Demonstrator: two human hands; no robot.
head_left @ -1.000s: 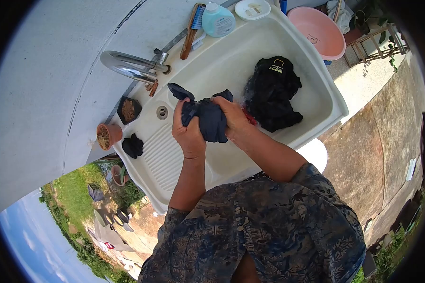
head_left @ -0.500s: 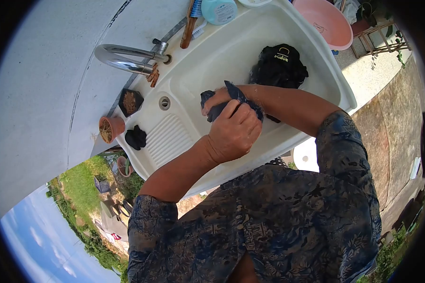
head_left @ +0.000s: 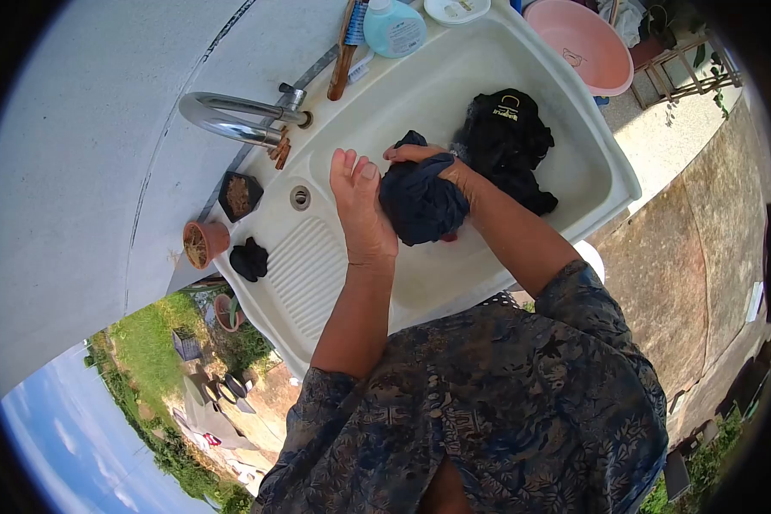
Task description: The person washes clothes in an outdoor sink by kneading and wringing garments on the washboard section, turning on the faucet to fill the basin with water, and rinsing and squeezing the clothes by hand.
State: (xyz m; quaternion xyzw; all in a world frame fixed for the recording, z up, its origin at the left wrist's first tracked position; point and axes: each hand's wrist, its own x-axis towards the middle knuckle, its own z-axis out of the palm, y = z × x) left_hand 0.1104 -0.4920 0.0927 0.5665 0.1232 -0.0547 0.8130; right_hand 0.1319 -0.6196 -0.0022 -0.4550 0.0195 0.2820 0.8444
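Observation:
A wet, dark navy cloth (head_left: 424, 204) is bunched up over the white sink basin (head_left: 531, 68). My right hand (head_left: 454, 169) grips it from the right, with the thumb and fingers around its upper part. On the other side, my left hand (head_left: 361, 201) is open, its fingers stretched out and its palm against or just beside the bundle. In the basin to the right lies a black garment (head_left: 507, 141) with yellowish lettering, wet and crumpled. A little red shows under the bundle, too small to name.
A chrome faucet (head_left: 231, 118) arches in at the left, near the drain (head_left: 300, 198) and ribbed washboard (head_left: 304, 270). A small black cloth (head_left: 248, 259) lies beside plant pots (head_left: 204, 243). Along the back stand a brush (head_left: 344, 56) and a blue bottle (head_left: 394, 30); a pink basin (head_left: 584, 47) is beyond.
My left hand has come off the top of the cloth, moved left and opened. The cloth, earlier squeezed between both hands, is now a larger bundle in my right hand.

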